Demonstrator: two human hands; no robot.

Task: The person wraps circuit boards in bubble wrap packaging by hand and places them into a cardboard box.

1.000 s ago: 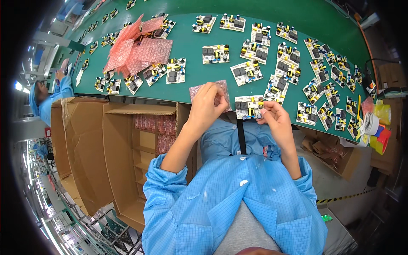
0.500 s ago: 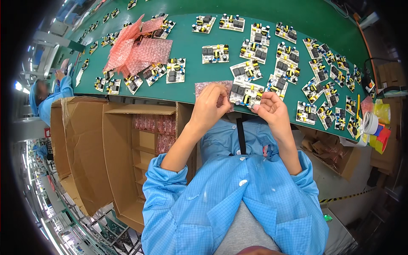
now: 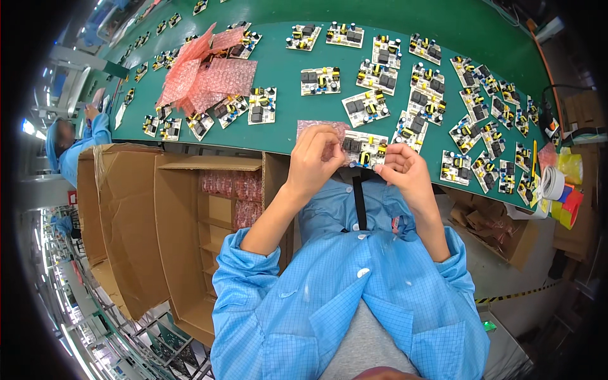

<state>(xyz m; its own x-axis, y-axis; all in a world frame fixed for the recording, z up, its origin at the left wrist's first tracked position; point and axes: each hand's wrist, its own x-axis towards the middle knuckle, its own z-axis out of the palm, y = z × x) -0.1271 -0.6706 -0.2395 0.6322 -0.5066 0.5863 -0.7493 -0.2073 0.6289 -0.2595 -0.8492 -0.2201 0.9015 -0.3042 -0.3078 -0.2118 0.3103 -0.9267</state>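
Observation:
Near the table's front edge, my left hand [image 3: 315, 157] is closed on a pink bubble-wrap bag [image 3: 322, 125], fingertips pinched at its right side. My right hand [image 3: 408, 170] grips the right end of a white circuit board [image 3: 365, 149] between thumb and fingers. The board carries black blocks, yellow-wrapped parts and blue parts. Its left end meets the bag by my left fingertips; whether it is inside the bag is hidden. Just behind my right hand lies another circuit board [image 3: 410, 130], and a further board [image 3: 366, 107] rests behind the held one.
Many more boards cover the green table [image 3: 285, 117]. A heap of pink bubble-wrap bags [image 3: 218, 79] lies at the left. Below the edge stands an open cardboard box [image 3: 174, 234] with wrapped packs [image 3: 247, 187]. Tape rolls [image 3: 570, 168] sit far right; a co-worker [image 3: 76, 142] is far left.
The held board has shifted slightly left and toward me, away from the board behind it. The bubble-wrap bag and my left hand have moved a little right, closing up with the board.

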